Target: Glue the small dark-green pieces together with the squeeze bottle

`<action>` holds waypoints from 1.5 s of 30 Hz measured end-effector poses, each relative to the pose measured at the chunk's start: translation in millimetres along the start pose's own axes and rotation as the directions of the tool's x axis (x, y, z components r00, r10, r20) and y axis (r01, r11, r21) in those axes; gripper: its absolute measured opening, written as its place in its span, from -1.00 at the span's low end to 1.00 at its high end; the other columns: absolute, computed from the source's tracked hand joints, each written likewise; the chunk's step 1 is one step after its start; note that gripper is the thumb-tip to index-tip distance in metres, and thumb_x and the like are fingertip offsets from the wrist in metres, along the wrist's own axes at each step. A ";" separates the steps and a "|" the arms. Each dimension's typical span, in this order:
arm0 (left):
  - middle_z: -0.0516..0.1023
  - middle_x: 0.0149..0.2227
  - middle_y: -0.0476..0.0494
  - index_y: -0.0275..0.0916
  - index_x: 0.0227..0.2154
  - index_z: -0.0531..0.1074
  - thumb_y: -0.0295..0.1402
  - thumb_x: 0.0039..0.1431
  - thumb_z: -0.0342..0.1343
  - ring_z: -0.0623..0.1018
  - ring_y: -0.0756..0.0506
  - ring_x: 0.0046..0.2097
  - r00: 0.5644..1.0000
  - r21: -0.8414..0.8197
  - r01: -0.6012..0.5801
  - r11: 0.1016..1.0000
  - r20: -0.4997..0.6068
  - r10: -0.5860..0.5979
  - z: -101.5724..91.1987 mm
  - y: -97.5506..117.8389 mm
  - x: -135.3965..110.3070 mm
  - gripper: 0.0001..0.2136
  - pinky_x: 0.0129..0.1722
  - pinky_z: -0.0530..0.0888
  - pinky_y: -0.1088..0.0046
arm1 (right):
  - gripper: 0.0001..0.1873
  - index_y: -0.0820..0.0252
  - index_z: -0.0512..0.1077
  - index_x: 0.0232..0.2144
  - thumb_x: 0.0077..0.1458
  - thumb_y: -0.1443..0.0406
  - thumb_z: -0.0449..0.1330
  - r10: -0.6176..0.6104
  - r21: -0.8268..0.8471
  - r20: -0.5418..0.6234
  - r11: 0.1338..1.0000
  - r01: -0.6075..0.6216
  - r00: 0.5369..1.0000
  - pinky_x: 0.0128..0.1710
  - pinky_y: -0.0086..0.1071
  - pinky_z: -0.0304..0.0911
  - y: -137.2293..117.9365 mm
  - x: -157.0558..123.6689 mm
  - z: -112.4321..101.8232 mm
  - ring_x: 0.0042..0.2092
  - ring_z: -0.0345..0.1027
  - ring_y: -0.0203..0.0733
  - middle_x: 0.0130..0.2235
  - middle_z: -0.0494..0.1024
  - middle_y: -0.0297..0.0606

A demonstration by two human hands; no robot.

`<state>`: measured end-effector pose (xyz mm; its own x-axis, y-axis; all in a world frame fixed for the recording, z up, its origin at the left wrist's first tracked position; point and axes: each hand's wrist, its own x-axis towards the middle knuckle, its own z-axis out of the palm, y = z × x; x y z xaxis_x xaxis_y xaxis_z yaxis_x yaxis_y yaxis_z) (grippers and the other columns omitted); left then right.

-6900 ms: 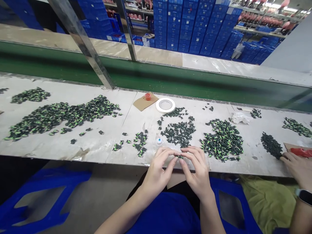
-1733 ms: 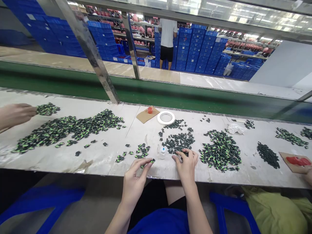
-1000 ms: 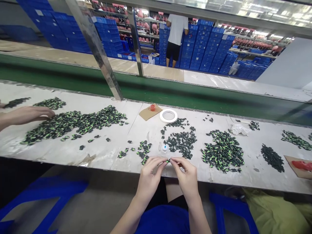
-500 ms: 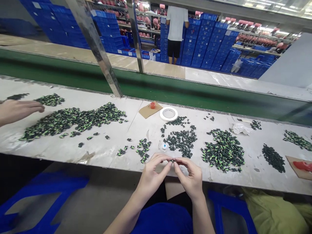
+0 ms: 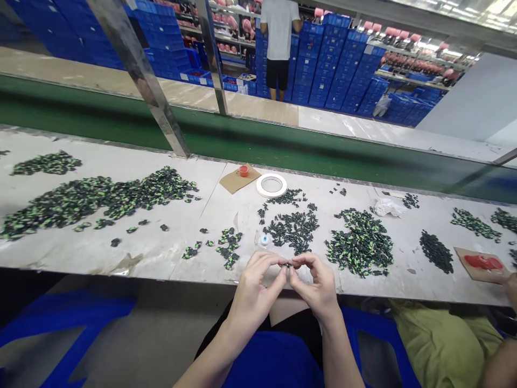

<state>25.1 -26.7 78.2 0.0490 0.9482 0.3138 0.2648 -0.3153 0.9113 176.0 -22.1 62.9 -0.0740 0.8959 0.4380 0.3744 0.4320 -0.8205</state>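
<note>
My left hand (image 5: 254,288) and my right hand (image 5: 317,285) meet at the near edge of the white bench (image 5: 133,253). Between the pinched fingertips of both sits one small dark piece (image 5: 288,265). Just beyond them lies a heap of dark pieces (image 5: 293,229), with a small white glue bottle (image 5: 264,240) beside it. A few black-and-green pieces (image 5: 226,245) lie to the left of the hands. A bigger black-and-green heap (image 5: 361,242) lies to the right.
A long spread of green-and-black pieces (image 5: 92,196) covers the left bench. A white tape ring (image 5: 271,185) and a red cap on cardboard (image 5: 243,171) sit behind. A green conveyor belt (image 5: 283,145) runs along the back. A person (image 5: 278,46) stands by blue crates. A neighbour's arm (image 5: 501,366) is at right.
The hands stay pinched together on the small piece, drawn slightly nearer to me. The neighbour's hand at the left heap has left the view. The camera shifted a little.
</note>
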 end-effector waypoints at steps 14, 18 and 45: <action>0.61 -0.25 -0.14 -0.16 -0.06 0.45 -0.31 0.22 0.08 0.59 -0.12 -0.19 0.991 0.133 -0.042 0.990 0.134 0.024 -29.5 -19.0 -4.4 -0.76 -0.16 0.54 0.32 | -0.89 0.14 0.47 -0.37 0.12 0.27 0.15 0.034 -0.343 -0.218 0.933 -0.109 0.975 -0.34 -0.30 0.39 43.2 -5.0 -60.8 -0.35 0.44 -0.17 -0.37 0.55 -0.23; 0.61 -0.28 -0.20 -0.18 -0.28 0.54 -0.37 0.21 0.02 0.52 -0.22 -0.14 0.997 0.466 -0.030 0.884 -0.049 0.060 -57.2 -53.0 10.4 -0.82 -0.17 0.50 0.21 | -0.81 0.13 0.49 -0.37 0.14 0.21 0.12 -0.027 -0.542 -0.280 0.830 -0.135 0.960 -0.25 -0.17 0.36 58.4 2.3 -73.4 -0.26 0.42 -0.07 -0.30 0.56 -0.15; 0.48 -0.43 -0.18 -0.22 -0.57 0.42 -0.56 0.07 0.09 0.48 -0.21 -0.25 0.920 0.828 0.014 0.561 0.209 -0.331 -62.6 -66.5 61.1 -0.83 -0.32 0.31 0.39 | -0.67 0.14 0.38 -0.26 -0.09 0.19 0.34 0.397 0.401 -0.158 0.863 -0.308 0.904 -0.30 -0.35 0.32 36.5 -10.7 16.8 -0.31 0.42 -0.19 -0.34 0.52 -0.31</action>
<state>-49.7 49.8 53.4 0.1586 0.9850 -0.0682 0.9465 -0.1320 0.2945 174.9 -14.1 22.1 0.2278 0.9652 0.1286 -0.0246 0.1378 -0.9902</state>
